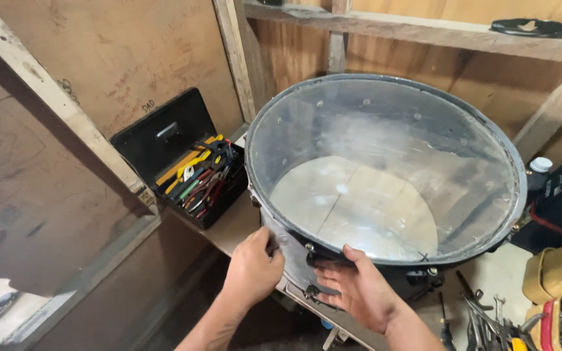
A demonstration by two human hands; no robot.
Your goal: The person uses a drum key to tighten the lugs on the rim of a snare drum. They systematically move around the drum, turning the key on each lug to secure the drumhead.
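The drum (385, 175) stands tilted on the tabletop (229, 227), its clear head facing you, and both of your hands are on the near side of its dark shell, just under the rim. Through the clear skin you can see the pale bottom head inside.

Your left hand (252, 266) presses against the shell at the lower left; its fingers (272, 246) curl in against the drum's side near a tuning lug, resting there rather than wrapped around anything. Your right hand (359, 289) lies just beside it, palm toward the shell, with the fingers (325, 273) spread flat and loose over the dark hardware on the shell, and the thumb up against the hoop. Neither hand is clenched; both steady the drum by touch.

Up and to the left of your left fingers, well apart, an open black toolbox (187, 162) sits against the plywood wall, filled with pliers and screwdrivers with coloured handles. To the right of your right fingers, past the drum, loose wrenches (486, 315) lie on the tabletop, and beyond them stand tan containers (561, 273). Above the drum's far rim a wooden shelf (424, 29) carries a flat dark object.
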